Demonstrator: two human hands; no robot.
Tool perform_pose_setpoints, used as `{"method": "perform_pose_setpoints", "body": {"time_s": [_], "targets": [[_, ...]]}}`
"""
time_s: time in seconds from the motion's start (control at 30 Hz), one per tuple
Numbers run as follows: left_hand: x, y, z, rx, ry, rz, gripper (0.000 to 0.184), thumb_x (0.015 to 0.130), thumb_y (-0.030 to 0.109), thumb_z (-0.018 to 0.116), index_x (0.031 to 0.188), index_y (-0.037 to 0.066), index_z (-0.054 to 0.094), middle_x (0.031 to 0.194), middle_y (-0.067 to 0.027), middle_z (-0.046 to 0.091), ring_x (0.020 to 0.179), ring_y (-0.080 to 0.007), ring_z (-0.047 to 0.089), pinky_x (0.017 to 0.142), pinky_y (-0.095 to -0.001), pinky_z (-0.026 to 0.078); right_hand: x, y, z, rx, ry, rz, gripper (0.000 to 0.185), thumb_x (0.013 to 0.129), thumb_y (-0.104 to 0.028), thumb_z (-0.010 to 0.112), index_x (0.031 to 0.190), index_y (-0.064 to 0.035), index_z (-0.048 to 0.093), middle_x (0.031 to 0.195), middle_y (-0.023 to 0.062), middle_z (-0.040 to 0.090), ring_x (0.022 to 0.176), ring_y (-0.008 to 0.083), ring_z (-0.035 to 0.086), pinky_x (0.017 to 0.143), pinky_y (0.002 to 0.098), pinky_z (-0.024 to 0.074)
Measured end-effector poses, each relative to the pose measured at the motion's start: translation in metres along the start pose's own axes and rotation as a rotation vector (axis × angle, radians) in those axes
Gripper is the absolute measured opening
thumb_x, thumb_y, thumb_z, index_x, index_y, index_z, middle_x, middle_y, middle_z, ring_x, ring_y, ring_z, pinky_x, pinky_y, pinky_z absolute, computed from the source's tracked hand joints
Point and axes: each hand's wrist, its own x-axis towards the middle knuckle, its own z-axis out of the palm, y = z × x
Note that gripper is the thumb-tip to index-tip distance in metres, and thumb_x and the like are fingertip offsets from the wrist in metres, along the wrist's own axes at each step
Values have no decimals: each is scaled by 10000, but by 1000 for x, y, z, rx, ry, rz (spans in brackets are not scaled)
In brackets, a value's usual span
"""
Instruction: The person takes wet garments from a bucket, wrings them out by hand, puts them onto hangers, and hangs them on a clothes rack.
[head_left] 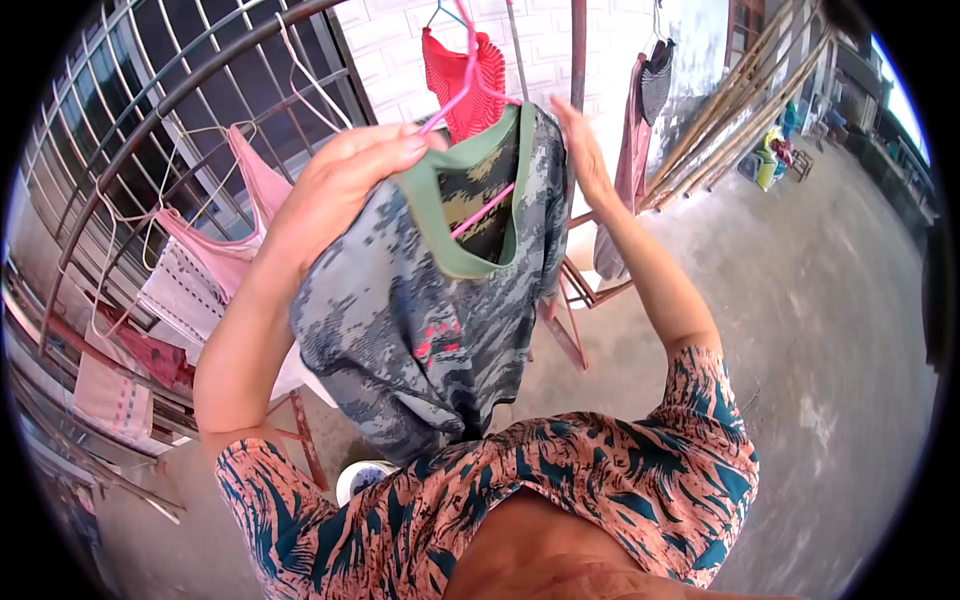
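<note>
Left hand [345, 180] pinches grey-blue camouflage cloth shirt [400, 295]; right hand [586, 158] opposite, grip unclear. Likely soft, limp; hold beside green fabric collar [470, 264].

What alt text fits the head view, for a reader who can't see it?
A camouflage crew-neck shirt with a green collar hangs on a pink hanger, a bare left hand on one shoulder and the right hand at the other. Behind it hangs a red garment; a white bucket shows partly hidden below.
</note>
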Motion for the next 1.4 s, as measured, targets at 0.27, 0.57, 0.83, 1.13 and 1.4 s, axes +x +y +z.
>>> {"method": "perform_pose_setpoints", "body": {"time_s": [0.27, 0.57, 0.83, 1.13, 1.4], "targets": [[84, 38, 27, 171, 219, 64, 260, 900, 211, 564, 918, -16, 690, 876, -59, 676, 803, -107, 628, 746, -269, 482, -104, 119, 17, 180, -12, 468, 767, 960, -603, 286, 1471, -34, 231, 1497, 184, 280, 1356, 278, 312, 1108, 375, 240], [261, 48, 36, -13, 405, -12, 236, 912, 183, 434, 1016, 26, 576, 871, -101, 650, 836, -206, 624, 727, -294, 473, -102, 78, 81, 666, -105, 990, 871, 908, -677, 275, 1419, 28, 267, 1443, 198, 294, 1325, 273, 294, 1086, 363, 221], [349, 57, -10, 200, 786, -150, 313, 857, 228, 578, 1147, 125, 635, 1112, -29, 674, 1018, -208, 644, 836, -285, 508, -36, 86, 128, 572, 136, 860, 812, 908, -643, 318, 1359, 32, 322, 1351, 189, 350, 1223, 268, 351, 1001, 368, 277], [329, 6, -6, -394, 555, 60, 192, 838, 199, 578, 910, 21, 587, 800, -130, 559, 641, -272, 550, 519, -428, 480, -54, 107, 132, 417, 278, 836, 747, 908, -605, 367, 1291, 36, 383, 1247, 178, 413, 1108, 263, 414, 906, 373, 340], [70, 0, 26, 447, 448, 922, 466, 878, 46, 513, 1330, 6, 409, 1151, -178, 557, 1062, -298, 547, 908, -370, 435, -83, 129, 90, 297, 361, 822, 692, 908, -571, 411, 1231, 39, 438, 1155, 169, 468, 1006, 257, 470, 821, 378, 396]]}}
